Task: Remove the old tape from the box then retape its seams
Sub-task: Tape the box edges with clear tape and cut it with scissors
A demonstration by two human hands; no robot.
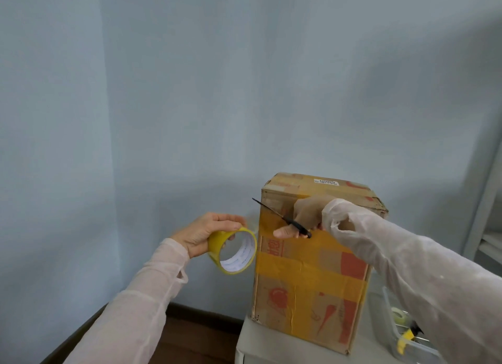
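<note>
by blue wall (244,78), left grip (202,232) clamps tape (215,242) beside box (307,282), right grip (307,214) clamps knife (271,211).

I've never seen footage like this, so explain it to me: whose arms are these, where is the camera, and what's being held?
No machine here: a person wears a wide-angle camera on the head, so this one picture looks forward and down at their own arms. The left hand grips a roll of yellow tape. The right hand rests against a tall cardboard box and grips a black-handled blade, scissors or a knife, I cannot tell which. The box, banded with yellowish tape, stands on a pale table. At lower right, a clear plastic bin holds another roll and a yellow-and-black tool.
</note>
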